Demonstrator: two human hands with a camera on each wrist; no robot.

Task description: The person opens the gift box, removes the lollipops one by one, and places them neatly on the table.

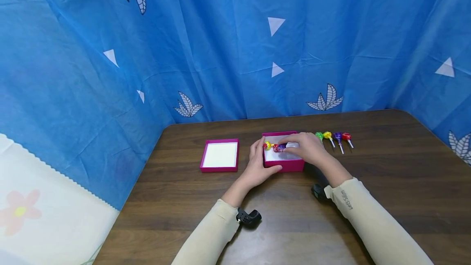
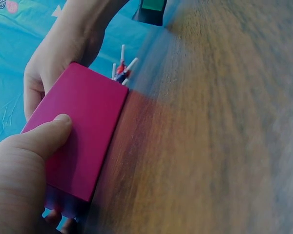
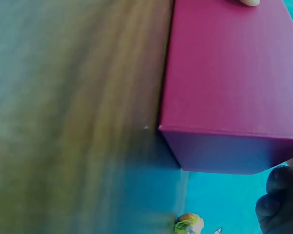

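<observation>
A magenta box (image 1: 288, 166) with a white inside stands open on the table. My left hand (image 1: 256, 166) holds it by its left side, with the thumb (image 2: 58, 134) flat on the front wall. Inside lie a yellow-and-red lollipop (image 1: 267, 145), a red one (image 1: 276, 148) and a purple lollipop (image 1: 281, 148). My right hand (image 1: 307, 146) reaches over the box's right wall, its curled fingers pinching the purple lollipop. Those fingers hide part of the box's inside. In the right wrist view the right hand (image 3: 281, 200) shows only partly, beside the box.
Left of the box lies its magenta-rimmed lid (image 1: 220, 156), white inside facing up. Several lollipops lie in a row right of the box, among them a yellow one (image 1: 327, 135) and a red one (image 1: 346, 136). A blue patterned curtain (image 1: 235, 52) hangs behind the wooden table (image 1: 176, 199).
</observation>
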